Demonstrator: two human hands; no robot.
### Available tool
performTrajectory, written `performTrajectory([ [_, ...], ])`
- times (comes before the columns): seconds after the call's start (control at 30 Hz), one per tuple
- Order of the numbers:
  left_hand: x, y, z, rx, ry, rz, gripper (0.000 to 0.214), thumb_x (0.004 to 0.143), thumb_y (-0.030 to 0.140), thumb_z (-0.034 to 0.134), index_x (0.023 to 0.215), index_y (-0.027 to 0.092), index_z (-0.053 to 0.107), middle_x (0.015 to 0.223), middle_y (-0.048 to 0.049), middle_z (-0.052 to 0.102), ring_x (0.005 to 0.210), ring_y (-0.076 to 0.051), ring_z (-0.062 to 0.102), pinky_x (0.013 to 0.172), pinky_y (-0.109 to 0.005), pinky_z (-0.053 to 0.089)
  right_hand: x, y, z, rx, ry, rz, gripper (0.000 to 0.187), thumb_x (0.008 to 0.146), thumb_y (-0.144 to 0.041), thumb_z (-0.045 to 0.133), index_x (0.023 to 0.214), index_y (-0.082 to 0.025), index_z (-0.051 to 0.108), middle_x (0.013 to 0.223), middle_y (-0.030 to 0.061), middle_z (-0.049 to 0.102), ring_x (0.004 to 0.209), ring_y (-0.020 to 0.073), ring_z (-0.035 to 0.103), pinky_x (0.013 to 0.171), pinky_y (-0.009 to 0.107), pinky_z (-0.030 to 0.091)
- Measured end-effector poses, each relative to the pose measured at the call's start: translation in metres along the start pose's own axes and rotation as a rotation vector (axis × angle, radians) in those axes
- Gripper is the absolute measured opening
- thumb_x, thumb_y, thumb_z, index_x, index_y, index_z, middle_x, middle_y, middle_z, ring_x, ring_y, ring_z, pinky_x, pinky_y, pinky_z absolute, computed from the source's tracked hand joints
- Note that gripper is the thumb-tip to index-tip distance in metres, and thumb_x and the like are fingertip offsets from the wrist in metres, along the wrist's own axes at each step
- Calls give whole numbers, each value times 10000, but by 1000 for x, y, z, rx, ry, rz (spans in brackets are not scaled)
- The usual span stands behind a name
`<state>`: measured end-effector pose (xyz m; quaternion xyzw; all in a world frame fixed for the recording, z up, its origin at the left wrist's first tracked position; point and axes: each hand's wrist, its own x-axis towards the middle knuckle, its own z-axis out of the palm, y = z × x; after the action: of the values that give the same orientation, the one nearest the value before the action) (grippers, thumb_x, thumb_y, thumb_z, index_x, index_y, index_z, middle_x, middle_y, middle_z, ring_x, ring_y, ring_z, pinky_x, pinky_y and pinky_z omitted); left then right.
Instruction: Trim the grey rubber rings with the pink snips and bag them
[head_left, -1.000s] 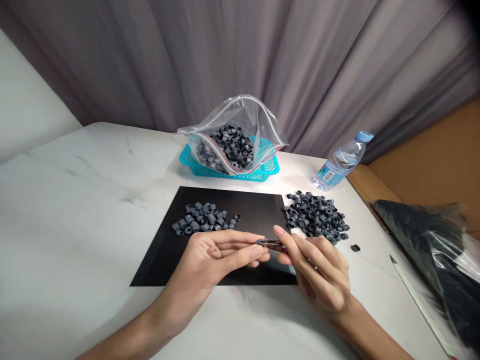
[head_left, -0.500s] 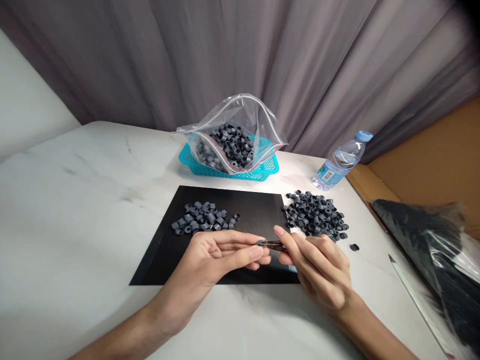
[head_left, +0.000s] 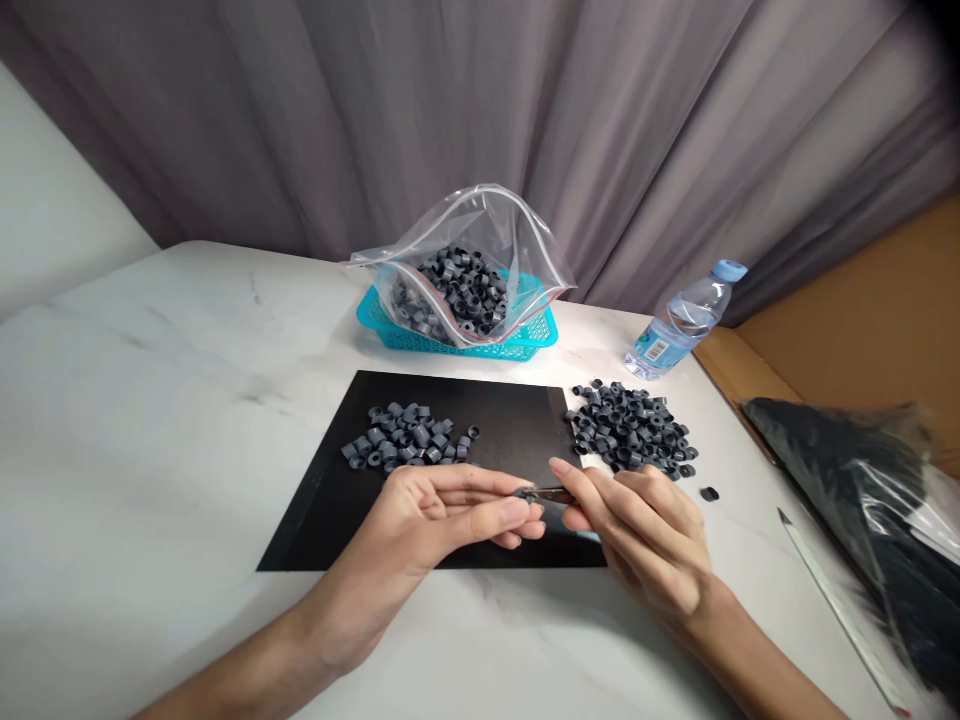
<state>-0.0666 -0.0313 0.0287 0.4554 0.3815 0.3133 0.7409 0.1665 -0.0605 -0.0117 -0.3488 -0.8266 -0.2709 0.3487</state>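
Note:
Between the thumb and fingers of my left hand [head_left: 450,510] is a small grey plastic cap [head_left: 520,493], mostly covered by the fingertips. My right hand [head_left: 649,525] is closed round a slim dark metal tool [head_left: 551,494]; its tip touches the cap, and its handle is hidden in the palm, so its exact kind does not show. Both hands hover over a black mat [head_left: 315,520]. Behind my left hand, a small pile of grey caps [head_left: 411,434] lies on the mat. A larger pile of caps [head_left: 630,425] spreads beyond my right hand.
At the back, a turquoise basket [head_left: 540,330] holds an open zip bag [head_left: 487,215] of caps. A water bottle [head_left: 682,322] stands to its right. One stray cap [head_left: 709,494], a white pointed strip [head_left: 840,610] and dark plastic-wrapped material [head_left: 847,500] lie on the right.
My right hand has shifted slightly right, and the tool has turned a little against the cap. My left hand keeps its hold, almost unmoved.

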Motion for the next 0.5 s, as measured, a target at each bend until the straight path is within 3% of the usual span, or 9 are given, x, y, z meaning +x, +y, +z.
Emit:
performTrajectory([
  [0.2, -1, 0, 0, 4, 12, -20, 192, 812, 310, 830, 967, 197, 822, 872, -61, 837, 845, -163, 754, 816, -229, 564, -5, -3, 5, 88, 118, 116, 498, 1019, -144, 575, 1509, -160, 490, 950, 77, 788, 720, 173, 644, 607, 326, 477],
  [0.3, -1, 0, 1, 7, 30, -24, 212, 807, 318, 834, 979, 195, 820, 878, -68, 839, 848, -173, 761, 827, -246, 574, -8, -2, 6, 93, 89, 158, 521, 1031, -167, 552, 1538, -241, 453, 1005, 59, 788, 739, 175, 667, 615, 322, 498],
  [0.5, 2, -1, -1, 18, 46, -7, 243, 800, 326, 842, 1002, 193, 813, 904, -73, 840, 858, -184, 770, 831, -256, 586, -3, 2, 2, 120, -6, 47, 595, 1013, -94, 558, 1574, -115, 362, 1028, 109, 789, 774, 186, 669, 643, 333, 498],
])
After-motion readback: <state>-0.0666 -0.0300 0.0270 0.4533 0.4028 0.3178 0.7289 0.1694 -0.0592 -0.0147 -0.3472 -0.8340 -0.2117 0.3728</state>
